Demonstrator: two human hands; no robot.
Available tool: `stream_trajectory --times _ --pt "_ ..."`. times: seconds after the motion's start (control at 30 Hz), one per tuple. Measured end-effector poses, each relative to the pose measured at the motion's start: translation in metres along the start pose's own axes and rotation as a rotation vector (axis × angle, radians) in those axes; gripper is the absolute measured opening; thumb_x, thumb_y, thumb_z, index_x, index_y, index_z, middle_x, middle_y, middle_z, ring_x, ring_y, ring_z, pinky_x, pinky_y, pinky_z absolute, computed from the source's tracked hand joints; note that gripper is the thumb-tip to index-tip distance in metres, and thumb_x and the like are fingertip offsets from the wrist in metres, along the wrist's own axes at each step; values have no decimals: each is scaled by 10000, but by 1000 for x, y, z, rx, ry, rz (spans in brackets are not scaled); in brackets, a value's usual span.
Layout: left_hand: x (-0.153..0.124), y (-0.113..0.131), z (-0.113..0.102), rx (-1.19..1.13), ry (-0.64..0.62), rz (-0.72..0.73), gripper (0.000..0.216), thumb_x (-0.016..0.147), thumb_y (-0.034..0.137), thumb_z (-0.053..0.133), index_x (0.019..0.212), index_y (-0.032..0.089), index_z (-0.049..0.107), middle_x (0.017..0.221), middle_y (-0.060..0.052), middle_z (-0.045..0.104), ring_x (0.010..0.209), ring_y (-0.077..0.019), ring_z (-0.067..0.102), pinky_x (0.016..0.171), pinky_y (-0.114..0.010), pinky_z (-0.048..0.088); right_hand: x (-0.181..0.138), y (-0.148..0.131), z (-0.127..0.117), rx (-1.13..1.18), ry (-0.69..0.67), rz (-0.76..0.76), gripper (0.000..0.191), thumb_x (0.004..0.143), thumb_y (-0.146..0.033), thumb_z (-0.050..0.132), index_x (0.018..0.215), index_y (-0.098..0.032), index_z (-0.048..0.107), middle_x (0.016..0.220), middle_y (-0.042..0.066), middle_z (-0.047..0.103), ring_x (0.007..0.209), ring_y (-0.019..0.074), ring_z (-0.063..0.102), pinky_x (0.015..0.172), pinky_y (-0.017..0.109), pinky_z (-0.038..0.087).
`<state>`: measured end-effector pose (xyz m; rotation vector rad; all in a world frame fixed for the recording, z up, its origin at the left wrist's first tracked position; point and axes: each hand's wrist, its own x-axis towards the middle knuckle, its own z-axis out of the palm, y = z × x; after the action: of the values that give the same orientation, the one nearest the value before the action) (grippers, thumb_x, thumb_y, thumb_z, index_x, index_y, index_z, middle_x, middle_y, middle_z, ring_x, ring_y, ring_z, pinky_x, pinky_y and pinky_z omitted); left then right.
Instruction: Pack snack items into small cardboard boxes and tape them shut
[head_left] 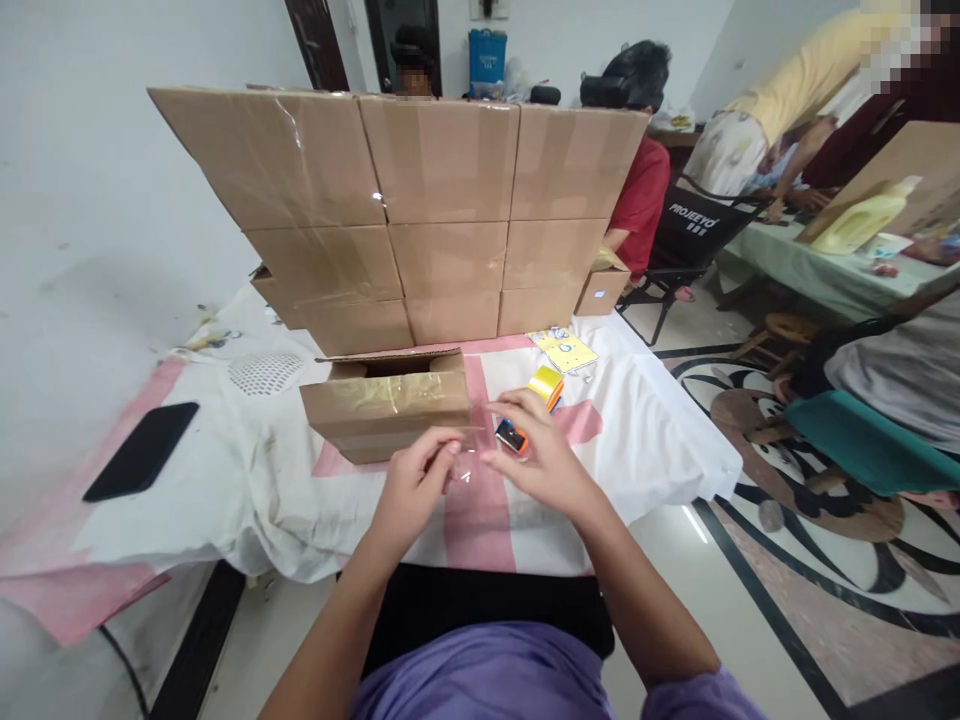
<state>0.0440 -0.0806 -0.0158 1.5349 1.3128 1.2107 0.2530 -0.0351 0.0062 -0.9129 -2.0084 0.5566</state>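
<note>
My left hand [422, 470] is closed in a pinch on a clear plastic film [466, 462], which is see-through and hard to outline. Facing it, my right hand [541, 452] has its thumb and fingers apart beside the film's other edge. A small black and orange object [512, 437] shows between that thumb and the fingers; whether it touches the hand I cannot tell. Just beyond the right hand sits a yellow, orange and blue block-like item [546, 385]. An open cardboard box [386, 410] stands in front of my left hand.
A wall of stacked, taped cartons [450, 220] rises at the table's back. A yellow printed sheet [570, 350] lies at the right, a black tablet or phone [142, 450] at the left. People sit and stand beyond, near a black chair [694, 225].
</note>
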Motion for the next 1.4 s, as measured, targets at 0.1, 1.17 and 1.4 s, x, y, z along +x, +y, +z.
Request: stream_trajectory --times 0.1,1.17,1.4 --pt "2 -1 3 32 -87 -17 325 996 461 533 1056 195 710 629 26 615 526 -117 543 553 -233 423 23 -30 7 8 -102 -110 105 957 -262 646 969 -273 750 1146 85 623 1118 269 571 968 463 501" --pt "45 -20 -79 1020 -41 376 427 1001 472 535 1354 284 686 1537 -106 567 1509 -434 393 1209 -725 201 177 47 45 -691 -17 242 622 793 -365 831 1311 -155 559 1364 197 504 1257 368 481 1047 513 395" --pt "50 -30 -84 968 40 607 298 1011 428 566 1235 309 724 1250 -49 767 1283 -337 646 1277 -623 140 137 180 -82 -656 7 681 318 988 -144 460 1158 -78 721 1154 160 733 1062 239 652 917 311 465"
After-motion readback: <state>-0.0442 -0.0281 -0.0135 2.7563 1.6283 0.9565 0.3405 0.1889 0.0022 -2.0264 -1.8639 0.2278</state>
